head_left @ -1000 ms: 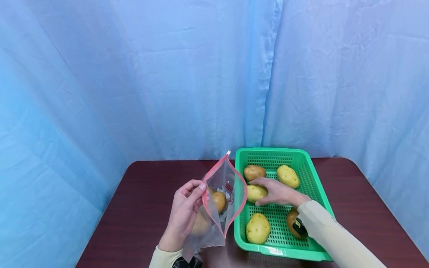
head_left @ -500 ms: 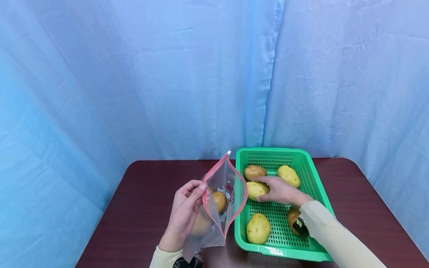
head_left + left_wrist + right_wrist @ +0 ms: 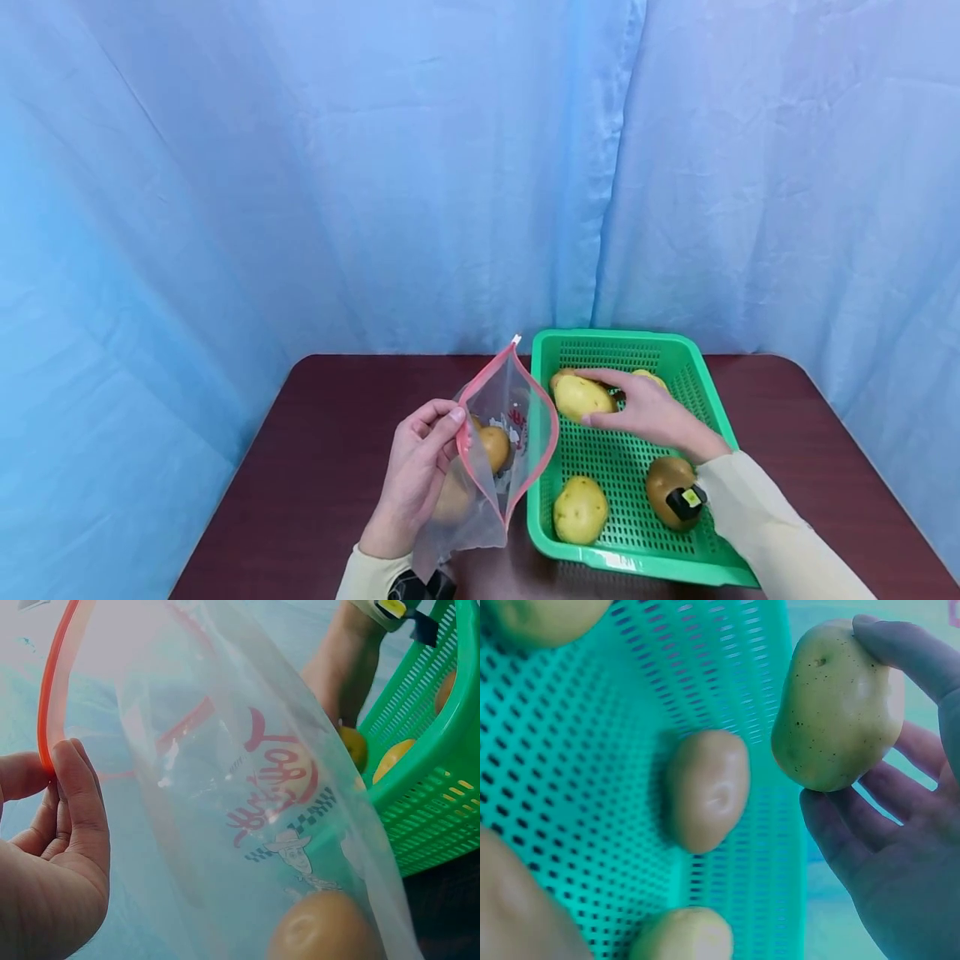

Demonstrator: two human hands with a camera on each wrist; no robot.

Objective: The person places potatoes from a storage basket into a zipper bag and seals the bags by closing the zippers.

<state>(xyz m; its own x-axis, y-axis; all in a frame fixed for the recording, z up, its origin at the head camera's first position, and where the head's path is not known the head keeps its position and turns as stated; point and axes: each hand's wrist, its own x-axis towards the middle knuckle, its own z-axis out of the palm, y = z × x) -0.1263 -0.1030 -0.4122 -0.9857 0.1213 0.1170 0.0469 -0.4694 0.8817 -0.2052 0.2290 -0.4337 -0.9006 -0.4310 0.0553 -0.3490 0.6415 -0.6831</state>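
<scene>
In the head view my left hand [image 3: 416, 475] pinches the red-edged mouth of a clear zip bag [image 3: 468, 533] between thumb and fingers. The bag gapes, with brown potatoes [image 3: 493, 448] inside. Printed lettering and a cartoon figure show on its side in the left wrist view. My right hand [image 3: 648, 412] grips a yellow potato [image 3: 579, 398] over the left back part of a green basket [image 3: 637, 565]. Thumb and fingertips hold this potato [image 3: 836, 712] at opposite ends in the right wrist view, raised above the basket floor.
Still in the basket are a yellow potato [image 3: 581, 510] at the front left and a brown potato [image 3: 667, 483] by my right wrist. Another yellow potato [image 3: 651, 379] is partly hidden behind the hand. A dark table [image 3: 337, 433] meets blue curtains [image 3: 420, 208] behind.
My right hand has lifted the yellow potato off the basket floor and moved it up and slightly back, partly covering the brown potato behind. The left hand keeps its hold on the bag.
</scene>
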